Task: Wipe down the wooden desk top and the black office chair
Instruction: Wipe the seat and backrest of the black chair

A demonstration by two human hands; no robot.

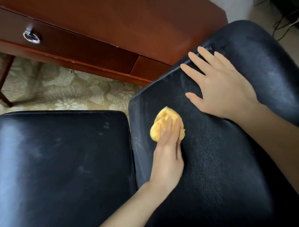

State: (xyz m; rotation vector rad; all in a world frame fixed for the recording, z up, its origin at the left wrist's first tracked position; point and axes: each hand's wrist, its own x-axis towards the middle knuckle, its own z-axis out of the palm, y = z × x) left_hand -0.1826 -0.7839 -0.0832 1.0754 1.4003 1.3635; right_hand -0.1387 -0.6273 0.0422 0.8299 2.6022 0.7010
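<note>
As left hand presses cloth, chair seems streaked.

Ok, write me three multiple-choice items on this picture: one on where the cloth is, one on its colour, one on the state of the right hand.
1. Where is the cloth?
A. on the seat cushion
B. on the chair backrest
C. on the desk

2. What colour is the cloth?
A. yellow
B. blue
C. white

3. The right hand is:
A. gripping the drawer ring
B. flat on the backrest, fingers spread
C. holding the cloth

Answers:
1. B: the left hand presses it against the backrest.
2. A: it is plainly yellow against the black.
3. B: its palm lies on the backrest and holds nothing.
</note>
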